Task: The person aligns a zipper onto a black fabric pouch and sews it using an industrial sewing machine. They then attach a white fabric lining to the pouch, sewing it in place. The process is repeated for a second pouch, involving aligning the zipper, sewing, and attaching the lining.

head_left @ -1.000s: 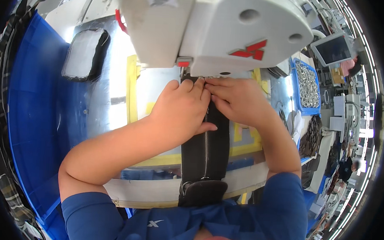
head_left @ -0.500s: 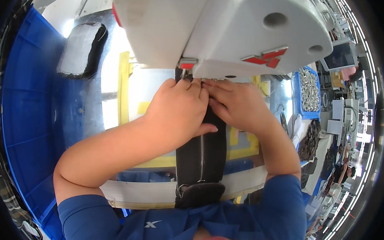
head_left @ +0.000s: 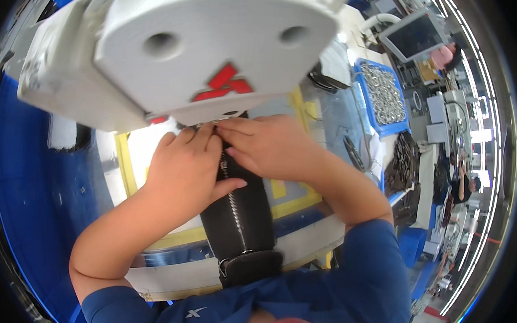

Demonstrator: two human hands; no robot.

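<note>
Black fabric strip (head_left: 255,210) with lengthwise metal zipper (head_left: 234,211), lying beneath white machine head (head_left: 217,50) and extending toward the wearer, left hand (head_left: 183,170) palm-down on it, thumb apart from fingers, right hand (head_left: 273,145) alongside, its pinch undeterminable, blue tray (head_left: 390,129) of metal pieces (head_left: 382,93) rightward.

A factory workshop: a large machine (head_left: 184,71) over the bench (head_left: 178,279), a bin (head_left: 394,129) of metal parts (head_left: 382,93), a monitor (head_left: 415,37), co-workers beyond.

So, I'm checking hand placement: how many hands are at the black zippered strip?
2: left hand over the left of the zippered strip, right hand over its right, fingertips near the sewing machine head.
</note>
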